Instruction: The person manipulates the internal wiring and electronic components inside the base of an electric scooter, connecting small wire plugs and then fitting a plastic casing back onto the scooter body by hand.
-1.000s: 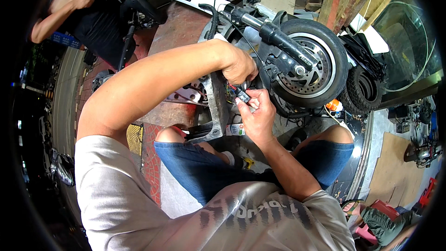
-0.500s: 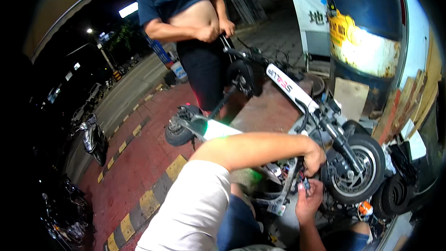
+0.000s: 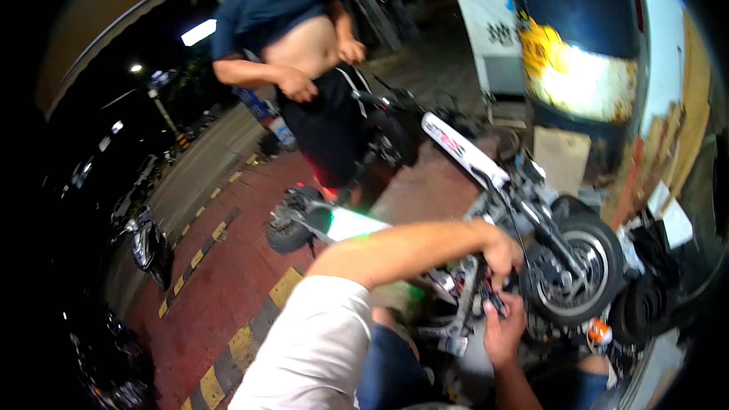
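Note:
A scooter with a white stem (image 3: pixel 463 148) lies in front of me, its front wheel (image 3: pixel 607 262) at the right. My left arm reaches across it, and my left hand (image 3: pixel 497 254) is curled down into the wiring beside the wheel; what its fingers hold is hidden. Just below, my right hand (image 3: pixel 505 330) grips a small black connector (image 3: pixel 493 302) between thumb and fingers, with coloured wires near it. The picture is blurred, so finer detail cannot be made out.
A person (image 3: pixel 296 53) in dark clothes stands behind another scooter (image 3: pixel 288 228). A drum (image 3: pixel 577 7), boards (image 3: pixel 657 159), spare tyres (image 3: pixel 642 304) and an orange container (image 3: pixel 598 332) crowd the right. A parked motor scooter (image 3: pixel 148 250) is by the road at left.
My view has swung up from my lap toward the street. The other person's hands have moved down and apart. My hands stay at the wiring beside the wheel.

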A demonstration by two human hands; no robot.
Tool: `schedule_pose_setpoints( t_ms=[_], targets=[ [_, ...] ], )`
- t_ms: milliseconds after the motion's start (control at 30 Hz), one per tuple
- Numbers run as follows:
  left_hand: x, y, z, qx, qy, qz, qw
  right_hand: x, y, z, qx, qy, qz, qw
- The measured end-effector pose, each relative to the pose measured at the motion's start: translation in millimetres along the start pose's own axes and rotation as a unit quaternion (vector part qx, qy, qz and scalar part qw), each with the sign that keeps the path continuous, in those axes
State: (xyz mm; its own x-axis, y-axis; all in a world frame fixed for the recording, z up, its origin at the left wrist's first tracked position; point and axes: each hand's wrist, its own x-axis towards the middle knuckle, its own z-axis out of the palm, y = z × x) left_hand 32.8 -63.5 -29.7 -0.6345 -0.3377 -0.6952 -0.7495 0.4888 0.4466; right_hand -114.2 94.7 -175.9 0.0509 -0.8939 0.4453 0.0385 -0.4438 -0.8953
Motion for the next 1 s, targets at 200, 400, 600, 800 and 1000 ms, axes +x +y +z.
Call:
schedule_pose_setpoints(
  t_ms=[200, 400, 600, 800, 1000],
  targets=[
    [-13, -16, 5, 0.026, 0.082, 0.007, 0.996, 5, 17, 5, 0.031, -0.019, 0.067, 0.997],
    [-27, 6, 4, -0.078, 0.115, -0.058, 0.989, 7, 11, -3, 0.142, -0.045, 0.134, 0.980],
    [-34, 16, 3, -0.039, 0.141, -0.048, 0.988, 12, 17, -4, 0.183, -0.065, 0.176, 0.965],
    [-36, 11, 8, -0.012, 0.177, -0.037, 0.983, 28, 11, -14, 0.192, -0.138, 0.219, 0.947],
    [-39, 14, 6, -0.030, 0.203, -0.029, 0.978, 45, 12, -24, 0.218, -0.157, 0.297, 0.916]
  ],
)
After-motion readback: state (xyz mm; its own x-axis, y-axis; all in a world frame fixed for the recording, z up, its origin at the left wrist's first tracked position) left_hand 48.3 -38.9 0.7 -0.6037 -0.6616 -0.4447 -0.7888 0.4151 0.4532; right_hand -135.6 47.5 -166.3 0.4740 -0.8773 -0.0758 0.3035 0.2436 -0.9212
